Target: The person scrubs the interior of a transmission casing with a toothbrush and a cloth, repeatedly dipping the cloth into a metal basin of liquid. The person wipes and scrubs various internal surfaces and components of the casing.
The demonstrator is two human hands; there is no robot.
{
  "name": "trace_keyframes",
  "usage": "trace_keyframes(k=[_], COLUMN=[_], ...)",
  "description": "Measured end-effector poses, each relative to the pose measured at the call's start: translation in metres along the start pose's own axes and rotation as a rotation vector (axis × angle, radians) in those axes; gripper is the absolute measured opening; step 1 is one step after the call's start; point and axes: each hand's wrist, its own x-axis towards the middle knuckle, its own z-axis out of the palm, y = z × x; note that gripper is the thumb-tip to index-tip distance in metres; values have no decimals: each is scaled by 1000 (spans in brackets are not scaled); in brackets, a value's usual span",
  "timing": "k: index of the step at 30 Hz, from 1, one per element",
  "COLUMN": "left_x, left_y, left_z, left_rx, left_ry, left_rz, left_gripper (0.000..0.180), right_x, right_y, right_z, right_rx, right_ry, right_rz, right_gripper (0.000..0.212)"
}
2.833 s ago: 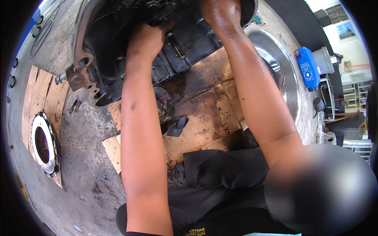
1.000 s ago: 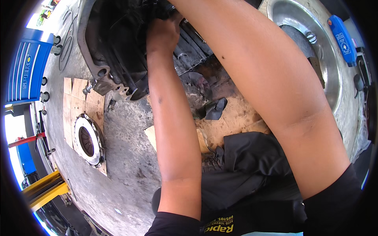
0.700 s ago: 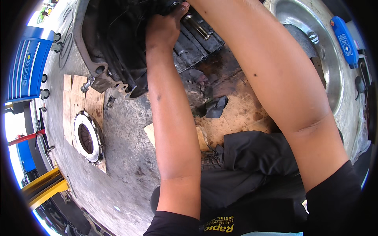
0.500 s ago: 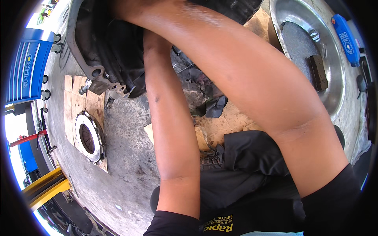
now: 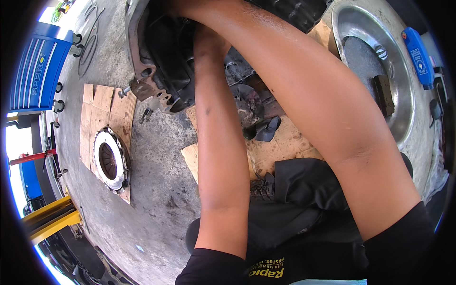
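A large metal transmission housing [image 5: 151, 88] with a dark hollow inside stands at the top of the head view, cut off by the upper edge. Both my arms reach up to it. My left hand [image 5: 211, 42] is at the housing's near side, its fingers hidden behind my right forearm. Crossing over it, my right arm ends with my right hand [image 5: 176, 6] at the dark hollow, where its fingers are lost in shadow and past the frame edge. What either hand grips does not show. A bolt [image 5: 124, 91] sticks out from the housing's lower left corner.
A round clutch pressure plate [image 5: 114, 161] lies on cardboard [image 5: 97, 109] to the left. At right stands a steel basin [image 5: 403, 118] holding a dark block [image 5: 384, 95], with a blue bottle [image 5: 419, 57] beyond. A blue tool cabinet [image 5: 35, 71] and a yellow beam [image 5: 54, 218] are far left.
The housing has shifted right relative to the cardboard and the clutch pressure plate, and both hands have moved right with it. The whole view has also shifted slightly.
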Motion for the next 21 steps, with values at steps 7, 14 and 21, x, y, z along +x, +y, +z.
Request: trace_keyframes(k=[7,14,21], left_x=[-5,-40,-107], left_y=[-16,-3,102], left_z=[9,-2,-65], left_rx=[-47,-144,-305], left_ry=[26,-29,-269], left_rz=[11,-165,-717], left_gripper=[47,52,59], right_x=[-36,-129,-222], right_y=[8,65,134], right_z=[-25,-94,-83], right_rx=[-52,810,1248], right_ry=[-69,187,-69], right_rz=[-51,44,494], right_gripper=[24,29,27])
